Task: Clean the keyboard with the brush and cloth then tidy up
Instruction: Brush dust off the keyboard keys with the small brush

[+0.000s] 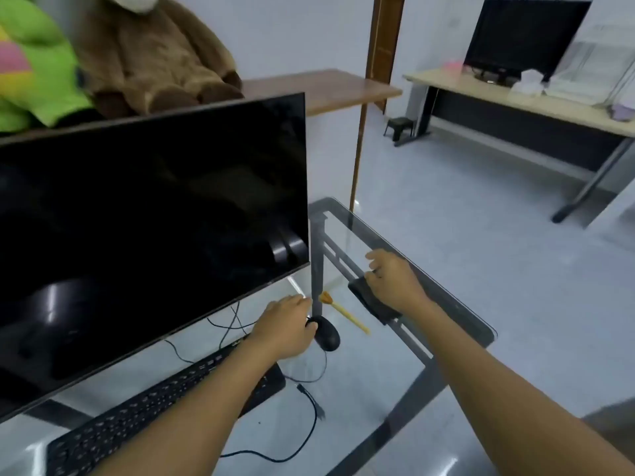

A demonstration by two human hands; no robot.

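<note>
the keyboard (165, 403) lies low and left on the glass desk (457, 304), in front of the dark monitor (151, 228); the left forearm crosses its right end; the left hand (285, 328) hovers by the mouse (326, 333), fingers loosely spread toward the brush (343, 312), pinching nothing that shows; the brush lies flat on the glass between mouse and cloth, bristles pointing away; the right hand (395, 283) rests on the dark folded cloth (372, 302) near the desk's right edge, fingers curled over its far side; whether it actually pinches the cloth i cannot tell; the brush looks light and stiff, a thin handle that could roll or skid on glass, so it is probably best taken mid-handle with thumb and two fingers; the cloth looks soft and limp, likely to unfold if lifted by one corner, so gather it whole; a loose cable (309, 424) snakes beside the keyboard and could snag; the glass looks slick, so the keyboard may slide under brushing
</note>
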